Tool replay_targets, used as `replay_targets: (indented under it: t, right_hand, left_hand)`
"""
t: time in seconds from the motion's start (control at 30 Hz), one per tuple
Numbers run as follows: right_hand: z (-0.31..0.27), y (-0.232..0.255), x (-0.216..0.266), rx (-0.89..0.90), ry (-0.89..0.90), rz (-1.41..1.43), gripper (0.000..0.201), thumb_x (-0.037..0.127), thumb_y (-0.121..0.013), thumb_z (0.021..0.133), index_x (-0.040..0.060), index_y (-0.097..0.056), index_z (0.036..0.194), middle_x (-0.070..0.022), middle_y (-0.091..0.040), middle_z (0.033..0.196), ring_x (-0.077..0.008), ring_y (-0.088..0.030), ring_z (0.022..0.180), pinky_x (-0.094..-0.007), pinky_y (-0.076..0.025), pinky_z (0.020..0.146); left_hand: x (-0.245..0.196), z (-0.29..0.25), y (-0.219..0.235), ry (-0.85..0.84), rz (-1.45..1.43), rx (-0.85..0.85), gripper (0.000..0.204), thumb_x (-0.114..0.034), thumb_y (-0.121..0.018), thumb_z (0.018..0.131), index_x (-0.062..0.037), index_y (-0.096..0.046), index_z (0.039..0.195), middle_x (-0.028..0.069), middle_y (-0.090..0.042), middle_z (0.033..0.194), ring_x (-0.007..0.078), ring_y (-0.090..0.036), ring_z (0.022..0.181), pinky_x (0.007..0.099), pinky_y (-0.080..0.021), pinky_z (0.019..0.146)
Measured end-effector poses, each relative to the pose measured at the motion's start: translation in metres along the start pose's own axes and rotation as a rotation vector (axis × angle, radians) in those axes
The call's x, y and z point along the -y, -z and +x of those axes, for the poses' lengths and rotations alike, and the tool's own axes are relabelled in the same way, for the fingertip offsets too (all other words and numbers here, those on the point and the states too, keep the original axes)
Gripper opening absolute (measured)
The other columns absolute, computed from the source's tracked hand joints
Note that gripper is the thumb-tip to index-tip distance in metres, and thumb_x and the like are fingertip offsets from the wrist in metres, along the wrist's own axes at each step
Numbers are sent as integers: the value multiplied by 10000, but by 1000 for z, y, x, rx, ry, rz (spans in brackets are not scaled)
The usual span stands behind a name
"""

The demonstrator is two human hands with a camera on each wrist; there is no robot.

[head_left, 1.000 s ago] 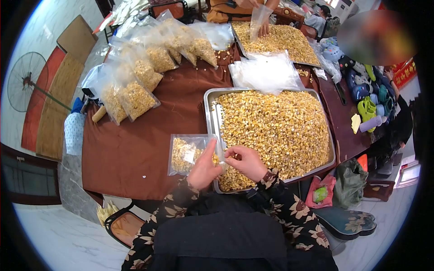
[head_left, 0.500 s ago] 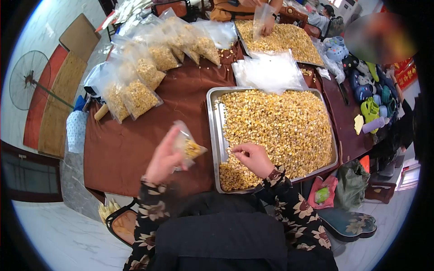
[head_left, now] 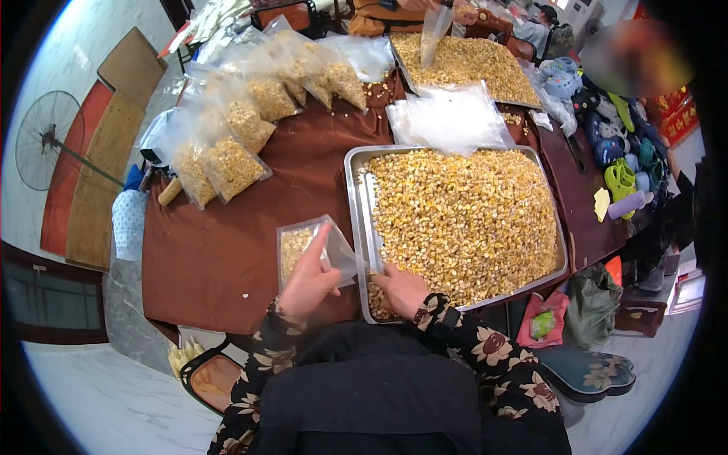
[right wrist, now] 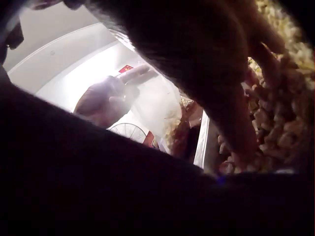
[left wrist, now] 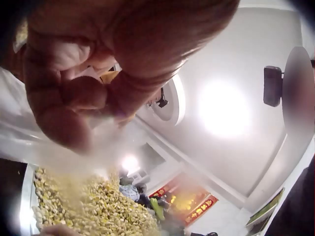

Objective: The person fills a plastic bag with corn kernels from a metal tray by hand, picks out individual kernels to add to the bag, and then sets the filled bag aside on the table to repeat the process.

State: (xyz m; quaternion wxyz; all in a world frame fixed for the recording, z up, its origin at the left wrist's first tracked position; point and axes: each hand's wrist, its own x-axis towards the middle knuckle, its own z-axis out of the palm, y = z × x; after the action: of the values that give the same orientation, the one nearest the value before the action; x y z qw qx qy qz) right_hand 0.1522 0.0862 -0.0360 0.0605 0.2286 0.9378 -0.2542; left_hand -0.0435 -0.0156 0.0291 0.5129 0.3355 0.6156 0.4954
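In the head view my left hand (head_left: 309, 280) grips a clear plastic bag (head_left: 339, 258) beside the tray, its index finger extended along the bag and the other fingers curled. Yellow-tan corn kernels (head_left: 294, 246) fill the bag's left part, and its mouth faces the tray. My right hand (head_left: 404, 293) is low over the near left corner of the metal tray (head_left: 362, 227). Its fingers (right wrist: 236, 130) reach down to the heaped corn kernels (right wrist: 280, 120) in the right wrist view. The left wrist view shows the left fingers (left wrist: 64, 128) bent against the blurred plastic.
Several filled bags (head_left: 235, 167) stand at the table's back left. A stack of flat plastic bags (head_left: 447, 121) lies behind the tray. Farther back, another person's hand is by a second tray of kernels (head_left: 485, 68). Clogs (head_left: 620, 180) are piled at the right.
My left hand swung the bag left and tilted it up, then brought it back beside the tray. My right hand moved from near the bag down to the kernels at the tray's near corner.
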Motion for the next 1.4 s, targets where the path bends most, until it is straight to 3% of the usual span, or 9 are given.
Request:
replay_targets:
  t: [0.17, 0.27, 0.37, 0.53, 0.63, 0.93, 1.03, 1.1, 1.4]
  right_hand:
    - [2, -7, -28, -84, -226, 54, 229, 126, -658, 719, 60, -603, 932, -149, -550, 868, -337, -589, 807, -413, -486, 706]
    - [2, 7, -48, -253, -189, 352, 110, 96, -616, 740, 35, -639, 828, -142, -615, 790, -293, -605, 781, -357, -480, 704]
    - [0, 45, -30, -286, -205, 536, 158, 136, -618, 759, 26, -630, 872, -153, -603, 806, -298, -591, 774, -382, -468, 702]
    - [7, 69, 4, -311, -175, 610, 177, 154, -625, 798, 15, -643, 906, -144, -627, 836, -250, -611, 767, -333, -473, 683]
    - [16, 58, 12, -339, -132, 802, 196, 138, -613, 829, 10, -654, 971, -150, -641, 876, -252, -626, 773, -324, -485, 687]
    - [-11, 76, -3, -317, -113, 516, 263, 170, -620, 827, 17, -633, 1041, -162, -627, 939, -282, -615, 827, -371, -490, 706]
    - [-33, 54, -26, -187, -89, 289, 315, 223, -643, 793, 55, -614, 1057, -135, -592, 938, -310, -590, 882, -418, -482, 729]
    - [-47, 51, -21, -68, -185, 58, 382, 205, -681, 755, 110, -603, 1117, -106, -579, 1053, -274, -611, 885, -385, -504, 731]
    - [-34, 17, -4, -45, -314, 70, 463, 157, -678, 735, 116, -520, 1168, -157, -505, 1025, -367, -595, 854, -444, -489, 714]
  left_hand:
    - [0, 8, -21, -7, 37, 32, 780, 42, -485, 759, -43, -149, 1458, 32, -529, 673, 93, -536, 528, 241, -495, 517]
    - [10, 19, -34, -63, 85, 47, 761, 6, -522, 740, 16, -199, 1429, 186, -541, 1185, 133, -574, 627, 278, -494, 581]
    - [15, 26, -47, -69, 149, 61, 766, 1, -532, 735, 21, -201, 1425, 215, -422, 1347, 159, -593, 668, 296, -496, 597]
    - [17, 28, -51, -50, 257, 63, 759, -22, -554, 737, 20, -214, 1415, 243, -434, 1322, 212, -619, 702, 325, -500, 622]
    - [32, 31, -49, -134, 268, 35, 802, 22, -531, 741, -19, -161, 1451, 127, -576, 960, 109, -551, 588, 259, -481, 526]
    - [35, 35, -48, -320, 376, 14, 798, 34, -526, 743, -21, -163, 1451, 148, -575, 1018, 126, -567, 619, 279, -496, 560]
    - [14, 27, -50, -37, 197, 91, 770, -5, -548, 746, 17, -191, 1427, 242, -397, 1359, 200, -612, 757, 309, -498, 675]
    - [21, 29, -52, -139, 192, 46, 793, 29, -524, 748, -25, -163, 1452, 117, -580, 868, 106, -553, 568, 263, -492, 536]
    - [20, 28, -52, -111, 208, 45, 797, 25, -525, 747, -29, -161, 1453, 52, -527, 649, 100, -534, 526, 258, -484, 516]
